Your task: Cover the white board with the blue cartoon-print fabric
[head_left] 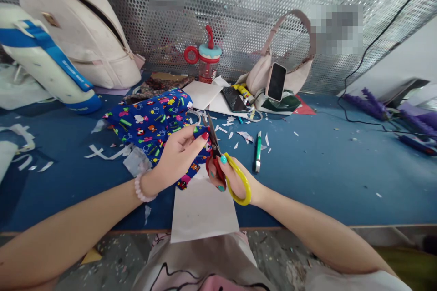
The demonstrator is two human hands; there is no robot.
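Head view; scissors (215,146) in right hand (237,182)

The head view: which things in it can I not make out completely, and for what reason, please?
All in the head view:
Cloth: partly covered by the left hand.
Scissors: handles partly hidden by the right hand.
Backpack: top cut off by the upper edge.
Bottle: cut off by the left edge; its small strap lettering is unclear.
Wall: two patches blurred by pixel blocks.

Matt cloth (150,118), scissors (215,146) w/ metal blades, glossy plas. handles (246,186), smooth ppr (205,213)
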